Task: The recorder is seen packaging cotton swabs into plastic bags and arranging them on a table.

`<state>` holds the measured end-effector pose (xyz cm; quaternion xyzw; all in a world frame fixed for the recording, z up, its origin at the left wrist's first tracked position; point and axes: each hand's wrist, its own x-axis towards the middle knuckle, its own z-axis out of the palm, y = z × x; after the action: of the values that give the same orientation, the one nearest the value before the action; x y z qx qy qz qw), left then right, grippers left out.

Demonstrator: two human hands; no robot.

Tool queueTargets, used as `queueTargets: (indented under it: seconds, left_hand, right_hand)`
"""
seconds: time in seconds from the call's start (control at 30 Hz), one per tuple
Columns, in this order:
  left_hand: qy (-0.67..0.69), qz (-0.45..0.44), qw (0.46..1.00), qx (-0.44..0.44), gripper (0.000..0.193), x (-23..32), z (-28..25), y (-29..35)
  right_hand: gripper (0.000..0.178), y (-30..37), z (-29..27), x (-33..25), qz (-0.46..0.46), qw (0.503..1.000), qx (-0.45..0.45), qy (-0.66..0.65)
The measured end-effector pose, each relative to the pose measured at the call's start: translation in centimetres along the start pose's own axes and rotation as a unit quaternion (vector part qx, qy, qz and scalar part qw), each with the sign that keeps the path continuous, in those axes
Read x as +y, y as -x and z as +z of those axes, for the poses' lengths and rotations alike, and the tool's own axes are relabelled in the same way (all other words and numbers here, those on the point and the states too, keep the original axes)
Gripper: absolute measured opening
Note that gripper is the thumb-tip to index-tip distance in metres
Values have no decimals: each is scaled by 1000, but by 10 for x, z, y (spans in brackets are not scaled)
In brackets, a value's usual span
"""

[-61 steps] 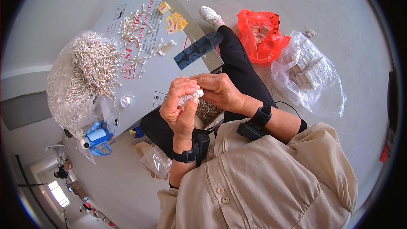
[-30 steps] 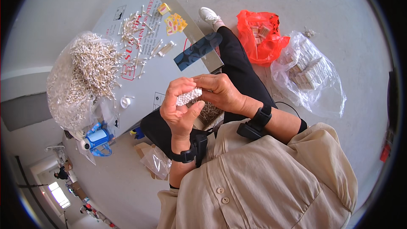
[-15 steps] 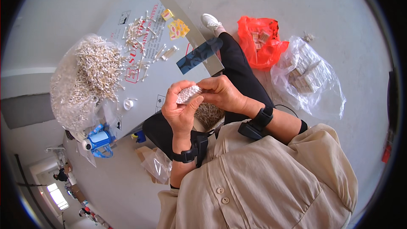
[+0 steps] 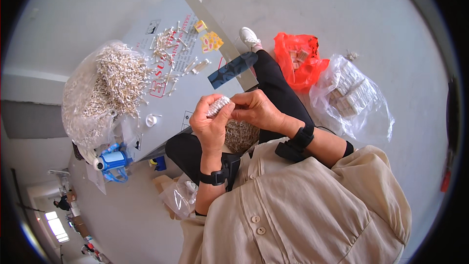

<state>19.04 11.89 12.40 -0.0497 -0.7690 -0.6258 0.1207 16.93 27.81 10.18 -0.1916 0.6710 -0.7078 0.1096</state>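
Swab bundle [image 4: 218, 106] sits up between both hands; left hand [image 4: 209, 129] wraps round it and grips it, likely so its swabs stay packed tight; right hand [image 4: 260, 111] has its fingers bent in at the bundle's right end, can't tell if gripping; open swab container [image 4: 241, 136] just below, partly blocked by hands; on table [image 4: 171, 112], big swab bag [image 4: 117, 79] and yellow packets [image 4: 211, 42]; red bag [image 4: 313, 72] and clear pack bag [image 4: 352, 90] off right

The left hand [image 4: 211, 126] holds a cotton-swab bundle [image 4: 218, 106], right hand [image 4: 259, 111] at its end.
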Motion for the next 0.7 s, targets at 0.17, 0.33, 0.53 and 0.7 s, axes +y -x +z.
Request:
queueTargets:
  seconds: [0.17, 0.33, 0.53, 0.7]
  left_hand:
    - [31, -48, 998, -8, 29, 1, -4, 6]
    - [196, -15, 981, -1, 34, 9, -4, 4]
    - [37, -9, 993, -112, 41, -29, -24, 8]
    - [97, -72, 985, -120, 44, -48, -26, 6]
  right_hand:
    - [20, 3, 1, 0, 5, 1000, -12, 15]
    - [19, 6, 1, -4, 131, 989, -28, -61]
    - [23, 9, 4, 10, 144, 986, -19, -79]
    - [23, 6, 5, 22, 177, 980, -27, -88]
